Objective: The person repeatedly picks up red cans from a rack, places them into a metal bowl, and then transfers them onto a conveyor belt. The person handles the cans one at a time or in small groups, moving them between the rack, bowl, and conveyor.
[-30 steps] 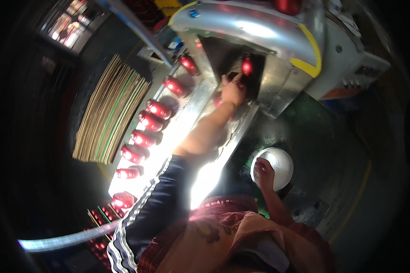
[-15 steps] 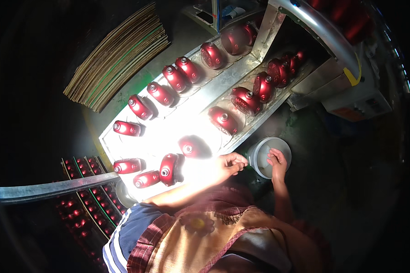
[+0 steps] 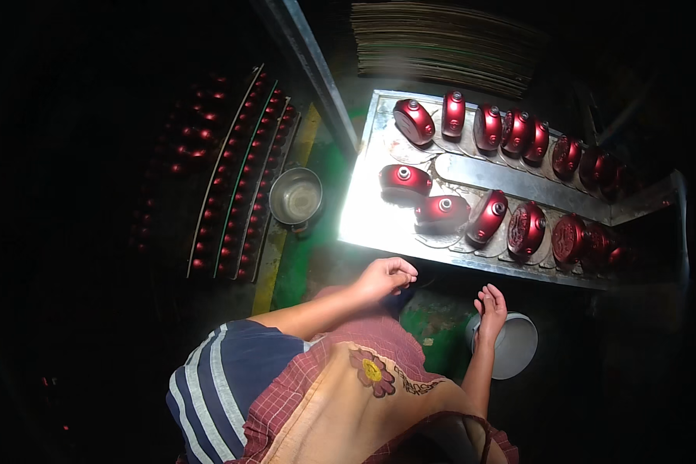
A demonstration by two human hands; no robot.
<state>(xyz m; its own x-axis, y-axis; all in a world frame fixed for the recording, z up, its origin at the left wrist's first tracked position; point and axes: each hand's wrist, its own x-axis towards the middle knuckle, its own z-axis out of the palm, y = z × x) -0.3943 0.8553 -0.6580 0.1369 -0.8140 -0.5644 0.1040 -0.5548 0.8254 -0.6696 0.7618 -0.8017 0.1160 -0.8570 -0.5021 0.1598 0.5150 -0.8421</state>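
My left hand (image 3: 387, 280) is held in front of the near edge of a metal-framed conveyor (image 3: 510, 180), its fingers curled and the thumb pressed to them. Whatever may be in that pinch is too small to make out. To its right, my right hand (image 3: 491, 308) is raised at the rim of a white bucket (image 3: 518, 348), with bent fingers apart and nothing visible in them. Nearest to my hands on the conveyor is a red round-bodied bottle (image 3: 443, 210) with a short neck. Another red bottle (image 3: 406, 180) sits just left of it, and several more stand along both lanes.
A metal pot (image 3: 296, 196) stands on the floor left of the conveyor. Beyond it are board racks (image 3: 236, 185) with many small red pieces. A stack of thin boards (image 3: 441, 46) lies behind the conveyor. A metal bar (image 3: 309, 66) slants down to its left corner.
My view has turned, so the conveyor now lies to the right and the pot shows fully. My right hand has come up from inside the bucket to its rim. The left stays pinched.
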